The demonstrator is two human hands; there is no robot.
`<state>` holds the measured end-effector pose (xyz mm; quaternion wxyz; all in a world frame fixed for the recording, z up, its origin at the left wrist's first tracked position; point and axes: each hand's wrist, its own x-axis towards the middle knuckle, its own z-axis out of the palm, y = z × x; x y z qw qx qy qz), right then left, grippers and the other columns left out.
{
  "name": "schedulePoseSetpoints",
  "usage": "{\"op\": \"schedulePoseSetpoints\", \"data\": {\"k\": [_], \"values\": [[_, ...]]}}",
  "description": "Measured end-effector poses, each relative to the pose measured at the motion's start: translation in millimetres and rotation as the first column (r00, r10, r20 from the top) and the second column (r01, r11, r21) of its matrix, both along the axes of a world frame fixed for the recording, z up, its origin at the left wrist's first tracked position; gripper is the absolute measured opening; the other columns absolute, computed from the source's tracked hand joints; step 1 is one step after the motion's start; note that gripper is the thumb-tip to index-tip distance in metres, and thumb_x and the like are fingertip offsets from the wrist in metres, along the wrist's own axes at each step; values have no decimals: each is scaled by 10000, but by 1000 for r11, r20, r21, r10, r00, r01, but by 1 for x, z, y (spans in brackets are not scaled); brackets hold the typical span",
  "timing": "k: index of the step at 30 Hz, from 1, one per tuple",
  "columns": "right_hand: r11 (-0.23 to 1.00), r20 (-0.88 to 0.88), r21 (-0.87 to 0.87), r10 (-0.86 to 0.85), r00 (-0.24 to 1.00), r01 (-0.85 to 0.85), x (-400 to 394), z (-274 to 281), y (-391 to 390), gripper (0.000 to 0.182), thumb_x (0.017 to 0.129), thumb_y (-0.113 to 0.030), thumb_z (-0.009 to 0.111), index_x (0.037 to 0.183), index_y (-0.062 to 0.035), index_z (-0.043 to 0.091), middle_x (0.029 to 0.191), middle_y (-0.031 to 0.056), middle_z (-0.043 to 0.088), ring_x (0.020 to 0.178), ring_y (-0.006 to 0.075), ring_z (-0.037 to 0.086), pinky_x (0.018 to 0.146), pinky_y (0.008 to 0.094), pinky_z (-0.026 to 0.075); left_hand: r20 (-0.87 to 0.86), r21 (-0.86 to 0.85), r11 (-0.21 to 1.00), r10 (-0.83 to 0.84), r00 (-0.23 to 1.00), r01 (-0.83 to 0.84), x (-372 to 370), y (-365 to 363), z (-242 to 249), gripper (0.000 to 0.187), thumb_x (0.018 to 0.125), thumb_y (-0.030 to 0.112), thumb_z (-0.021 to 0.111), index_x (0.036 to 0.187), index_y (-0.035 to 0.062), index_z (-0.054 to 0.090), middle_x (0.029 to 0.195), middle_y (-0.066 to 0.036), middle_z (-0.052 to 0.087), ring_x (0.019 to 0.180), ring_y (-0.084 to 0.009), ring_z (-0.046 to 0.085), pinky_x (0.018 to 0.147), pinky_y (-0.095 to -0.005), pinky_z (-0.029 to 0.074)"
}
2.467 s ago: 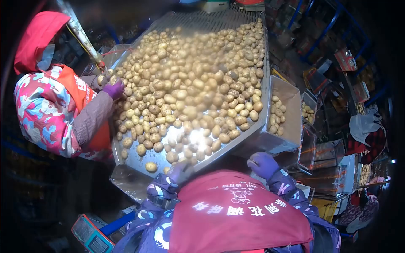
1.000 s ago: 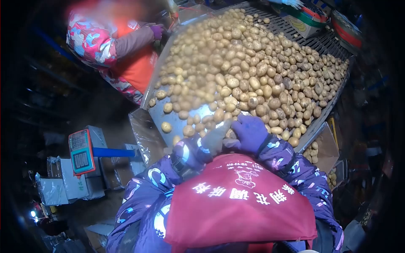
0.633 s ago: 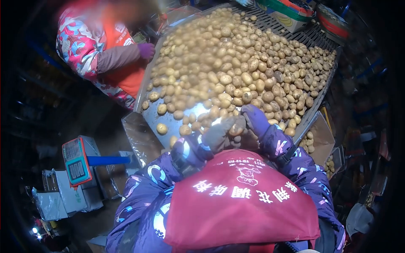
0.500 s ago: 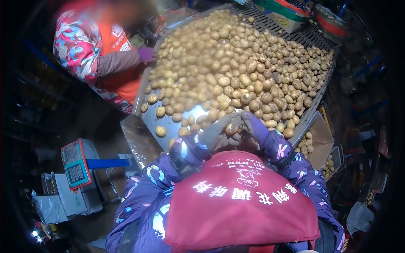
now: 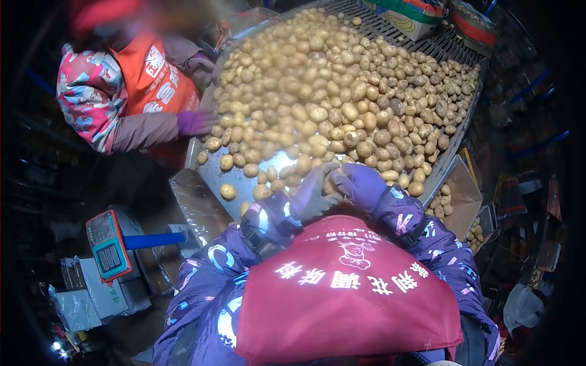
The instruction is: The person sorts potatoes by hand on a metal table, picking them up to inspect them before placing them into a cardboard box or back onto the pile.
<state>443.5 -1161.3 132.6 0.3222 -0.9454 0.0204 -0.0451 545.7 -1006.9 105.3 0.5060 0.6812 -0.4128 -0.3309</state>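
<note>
A big heap of pale brown potatoes (image 5: 342, 91) covers a sloping metal tray (image 5: 210, 174). My left hand (image 5: 312, 194), in a grey glove, and my right hand (image 5: 361, 183), in a purple glove, meet at the tray's near edge. Both curl around a potato (image 5: 332, 183) that shows between them. Loose potatoes lie just in front of and beside my hands. My red apron and purple patterned sleeves fill the bottom of the view and hide the tray's front lip.
A co-worker in an orange vest stands at the left, one purple-gloved hand (image 5: 196, 121) at the tray's left edge. A cardboard box (image 5: 465, 194) with potatoes sits at the right. A weighing scale (image 5: 107, 245) stands at lower left, and crates (image 5: 421, 13) at the far end.
My hands came together from the tray's two corners and closed around a potato at the near edge. The co-worker's hand moved down along the tray's left side.
</note>
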Motion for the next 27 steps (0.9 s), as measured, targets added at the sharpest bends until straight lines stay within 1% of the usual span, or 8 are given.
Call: {"op": "schedulePoseSetpoints", "data": {"k": [3,5,7,10,15,17,21,27], "values": [[983,212,-184,40,976,0,0,-15,-6,180,962,-203,517,957,-47,605,820,120,584,710,251,571,636,400,470,-347,72,997,5,938,22,4,-1,27,581,875,124,706,1374,2,433,1153,-111,584,1071,-182,586,892,-294,502],[978,239,-207,77,968,-26,-3,-33,-17,203,975,-206,488,939,-41,602,823,121,588,718,258,580,634,402,467,-680,124,990,37,733,65,6,1,48,571,880,126,704,1369,0,436,1125,-104,591,1028,-154,601,862,-264,506],[998,153,57,8,988,-17,-3,-25,-16,214,974,-207,482,938,-32,598,836,130,602,723,270,591,635,403,469,-790,14,996,-43,612,88,10,5,42,569,878,114,701,1367,-4,435,1102,-97,603,986,-137,612,833,-256,509],[997,-2,68,-42,999,42,4,-33,-18,215,958,-216,503,940,-23,596,857,142,623,725,276,603,642,406,471,-705,-16,999,-32,709,30,11,-1,30,571,872,101,707,1362,-7,434,1091,-92,609,961,-130,615,817,-262,514],[973,-185,173,-118,976,151,6,22,11,214,931,-242,529,955,-42,602,837,148,621,713,306,599,666,428,472,-179,-92,993,-89,980,74,9,-3,-53,596,863,92,721,1370,-6,425,1096,-78,604,955,-130,609,822,-265,518],[986,-151,135,-75,986,96,8,6,4,214,923,-244,529,948,-46,606,805,140,608,714,319,596,675,440,470,-432,21,994,-91,897,111,7,0,-11,617,860,97,727,1385,0,417,1097,-78,604,971,-133,607,827,-263,517],[993,225,-115,49,973,-23,1,-23,-7,215,925,-227,513,897,-38,612,753,128,588,694,327,586,662,444,466,-414,-23,991,-132,901,135,9,4,19,624,884,113,707,1418,25,398,1042,-76,613,949,-130,603,788,-256,513],[978,242,157,99,965,-140,7,30,-7,215,963,-208,498,890,-40,612,731,108,542,640,253,537,601,365,451,-906,-172,975,-213,367,141,19,10,20,595,921,121,674,1436,47,383,1068,-89,610,902,-150,599,739,-276,515]]}}
